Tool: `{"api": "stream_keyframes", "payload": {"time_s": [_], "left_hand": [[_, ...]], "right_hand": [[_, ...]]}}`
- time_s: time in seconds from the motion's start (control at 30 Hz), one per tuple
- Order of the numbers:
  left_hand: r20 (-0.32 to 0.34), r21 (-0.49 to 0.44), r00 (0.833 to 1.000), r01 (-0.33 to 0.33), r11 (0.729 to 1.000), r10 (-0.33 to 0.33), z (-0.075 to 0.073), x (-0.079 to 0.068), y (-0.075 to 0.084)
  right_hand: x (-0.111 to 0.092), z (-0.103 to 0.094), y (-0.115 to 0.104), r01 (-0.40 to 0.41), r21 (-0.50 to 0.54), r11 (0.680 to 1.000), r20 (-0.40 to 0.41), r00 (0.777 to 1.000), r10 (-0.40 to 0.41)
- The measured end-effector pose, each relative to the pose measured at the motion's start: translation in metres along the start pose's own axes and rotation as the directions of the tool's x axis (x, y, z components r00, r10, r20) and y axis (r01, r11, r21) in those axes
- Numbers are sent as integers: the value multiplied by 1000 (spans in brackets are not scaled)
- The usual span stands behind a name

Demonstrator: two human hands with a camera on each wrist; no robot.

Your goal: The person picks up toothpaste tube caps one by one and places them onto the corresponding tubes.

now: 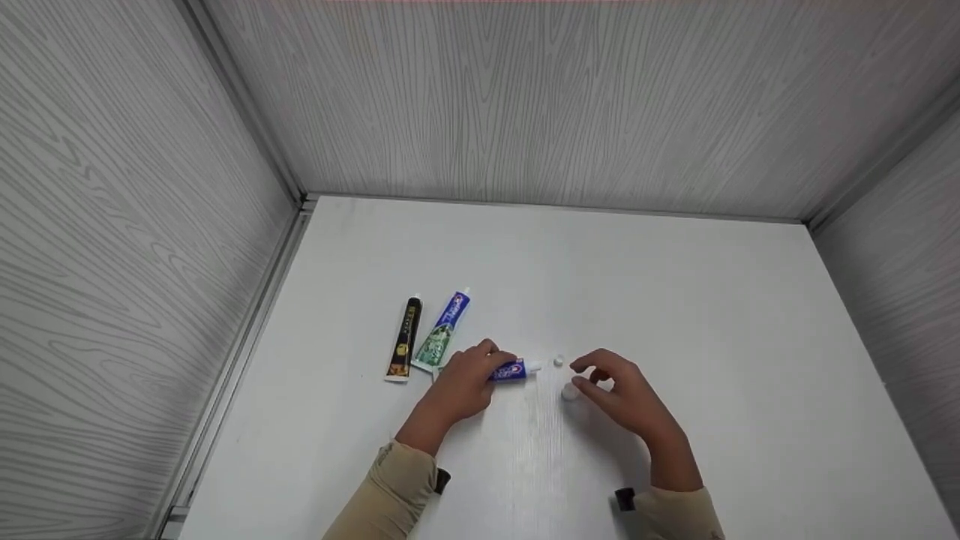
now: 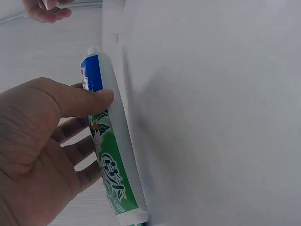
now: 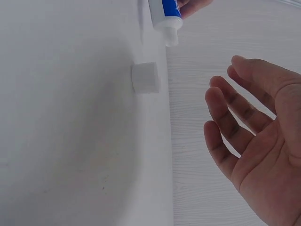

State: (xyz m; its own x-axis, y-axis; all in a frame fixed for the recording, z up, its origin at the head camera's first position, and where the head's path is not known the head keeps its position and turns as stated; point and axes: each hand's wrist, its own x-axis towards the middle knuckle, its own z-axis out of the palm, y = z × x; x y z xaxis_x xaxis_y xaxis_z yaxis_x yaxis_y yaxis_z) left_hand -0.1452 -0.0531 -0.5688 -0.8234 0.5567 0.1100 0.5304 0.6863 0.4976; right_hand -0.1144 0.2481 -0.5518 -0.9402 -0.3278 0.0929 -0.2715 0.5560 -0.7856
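Tube [image 2: 113,174] blue at the nozzle end, green with bold lettering below, pinched by the left hand [image 1: 465,379] over the bench [image 1: 675,300], white nozzle [image 1: 534,367] facing the right hand [image 1: 622,390], fingers loosely apart, white cap [image 1: 570,392] nearby!

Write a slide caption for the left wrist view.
Left hand grips a blue-and-green toothpaste tube, its white nozzle toward the top; right hand at upper left.
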Motion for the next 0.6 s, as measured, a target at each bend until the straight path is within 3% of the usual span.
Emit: {"api": "stream_keyframes", "payload": {"time_s": [0.6], "left_hand": [[27,-68,999,43,997,-42,5,0,-3]], "right_hand": [[2,2,2,-35,-16,999,-5,999,35]]}}
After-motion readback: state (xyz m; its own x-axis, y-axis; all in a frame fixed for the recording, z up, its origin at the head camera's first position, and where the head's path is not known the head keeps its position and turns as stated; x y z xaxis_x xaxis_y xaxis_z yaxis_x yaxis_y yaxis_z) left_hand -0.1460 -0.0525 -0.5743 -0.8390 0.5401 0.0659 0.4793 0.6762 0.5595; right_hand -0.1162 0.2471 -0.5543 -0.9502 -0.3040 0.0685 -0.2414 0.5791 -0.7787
